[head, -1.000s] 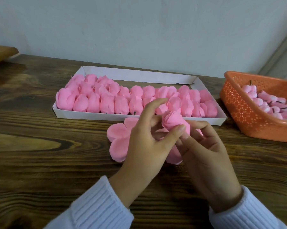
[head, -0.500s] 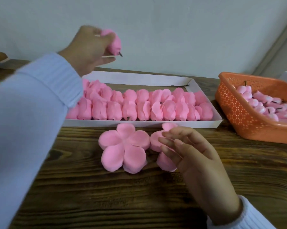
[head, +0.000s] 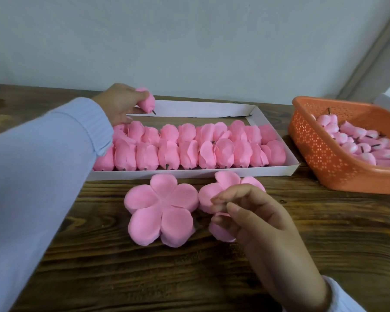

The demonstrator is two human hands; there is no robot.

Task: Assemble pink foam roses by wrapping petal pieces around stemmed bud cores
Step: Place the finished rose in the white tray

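My left hand (head: 120, 104) grips a finished pink foam rose (head: 147, 102) with a short dark stem, just above the far left corner of the white tray (head: 189, 174). Two rows of finished roses (head: 189, 145) fill the tray's near part. In front of the tray lie two flat five-petal foam pieces: one (head: 161, 209) uncovered, the other (head: 208, 195) partly hidden under my right hand (head: 254, 212). That hand hovers over it with fingers loosely curled, fingertips touching its petals.
An orange perforated basket (head: 320, 154) at the right holds several stemmed bud cores (head: 356, 143). The tray's back strip (head: 200, 109) is bare. Dark wooden table (head: 144, 278) stretches toward me; a pale wall stands behind.
My left hand has carried the finished rose from in front of me up and then down to the tray's far left corner. My right hand stayed over the right petal piece.
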